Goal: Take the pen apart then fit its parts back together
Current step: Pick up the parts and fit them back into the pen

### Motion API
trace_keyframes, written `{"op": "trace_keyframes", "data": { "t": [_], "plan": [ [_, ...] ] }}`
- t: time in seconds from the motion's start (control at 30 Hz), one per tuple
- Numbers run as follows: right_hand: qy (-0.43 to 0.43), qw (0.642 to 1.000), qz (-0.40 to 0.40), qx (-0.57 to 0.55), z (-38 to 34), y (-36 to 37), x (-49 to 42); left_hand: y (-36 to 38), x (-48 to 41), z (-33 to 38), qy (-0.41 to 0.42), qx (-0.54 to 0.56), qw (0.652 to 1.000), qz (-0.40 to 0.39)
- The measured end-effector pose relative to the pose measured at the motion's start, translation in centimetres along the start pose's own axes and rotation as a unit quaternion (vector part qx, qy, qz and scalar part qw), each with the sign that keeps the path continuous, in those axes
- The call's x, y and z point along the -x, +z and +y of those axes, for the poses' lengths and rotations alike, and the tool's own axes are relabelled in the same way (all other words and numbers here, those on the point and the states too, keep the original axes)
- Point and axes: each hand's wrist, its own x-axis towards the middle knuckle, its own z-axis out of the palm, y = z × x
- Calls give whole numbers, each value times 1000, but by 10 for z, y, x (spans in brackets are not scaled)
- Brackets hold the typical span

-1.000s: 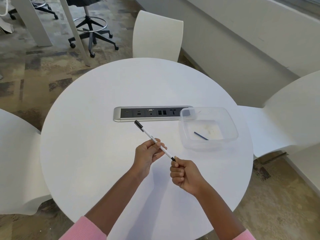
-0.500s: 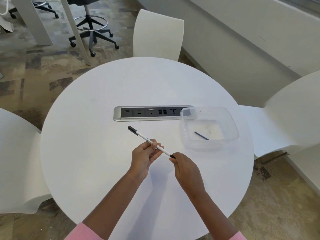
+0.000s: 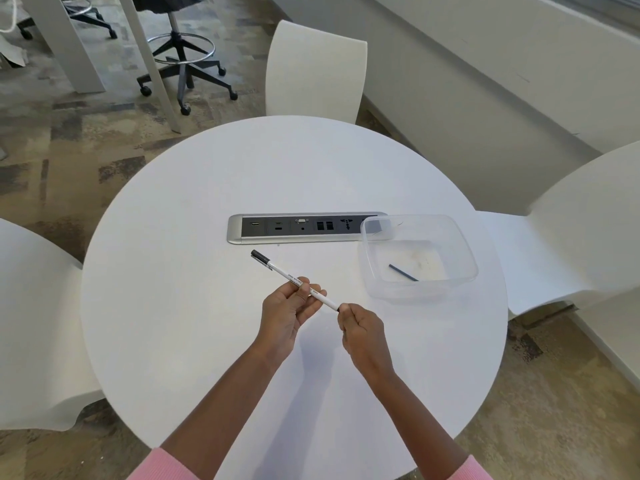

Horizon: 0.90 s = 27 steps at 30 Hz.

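Your left hand [image 3: 287,313] pinches the pen [image 3: 280,270] mid-barrel above the table [image 3: 173,306], right hand [image 3: 362,329] curled tight round its near-right tip. Barrel runs far-left to near-right, dark end far, so I'd pull straight along that line

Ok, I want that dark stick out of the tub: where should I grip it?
Probably pinch the dark stick at its middle, coming straight down. It lies flat on the floor of the open-topped clear tub, whose walls block a sideways reach.
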Motion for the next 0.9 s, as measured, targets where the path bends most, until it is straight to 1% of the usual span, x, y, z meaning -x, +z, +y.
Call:
{"op": "trace_keyframes", "data": {
  "t": [0.1, 0.17, 0.23, 0.33, 0.47, 0.5, 0.53, 0.57, 0.6, 0.63, 0.67, 0.7, 0.73, 0.77, 0.8, 0.83, 0.9],
  "plan": [
    [108, 988, -48, -101, -6, -1, -3, -1, -1, 0, 7, -17, 1000, -6],
    [177, 966, -96, -160, -9, -4, -4, -3, -1, 0, 10, -25, 1000, -11],
    [235, 935, -144, -225, -11, -8, -5, -3, -2, 0, 14, -33, 999, -16],
    [328, 859, -193, -342, -10, -15, -8, -3, -2, 1, 19, -46, 998, -28],
    [409, 732, -249, -484, -9, -17, -8, 1, -3, 2, 21, -66, 997, -43],
    [416, 709, -254, -509, -9, -16, -7, 2, -3, 3, 22, -74, 996, -46],
    [415, 698, -252, -525, -9, -15, -5, 3, -4, 3, 22, -80, 995, -49],
    [408, 704, -241, -529, -8, -14, -5, 3, -4, 4, 23, -81, 995, -51],
    [395, 725, -224, -518, -8, -12, -4, 3, -4, 4, 23, -75, 996, -50],
    [374, 761, -199, -491, -8, -9, -5, 3, -5, 4, 23, -65, 996, -48],
    [343, 811, -168, -444, -8, -6, -5, 3, -5, 4, 24, -55, 997, -42],
    [298, 871, -131, -369, -9, -4, -4, 4, -5, 4, 27, -47, 998, -35],
    [239, 930, -93, -265, -10, -1, -2, 4, -6, 4, 30, -39, 998, -28],
    [170, 972, -59, -150, -11, 2, 0, 5, -6, 4, 33, -31, 999, -23],
    [98, 994, -34, -44, -10, 4, 2, 5, -6, 4, 33, -22, 999, -18],
    [33, 998, -20, 44, -8, 6, 4, 6, -6, 4, 33, -15, 999, -14],
    [-58, 983, -4, 174, -2, 7, 6, 6, -6, 6, 29, -12, 999, -4]
  ]
}}
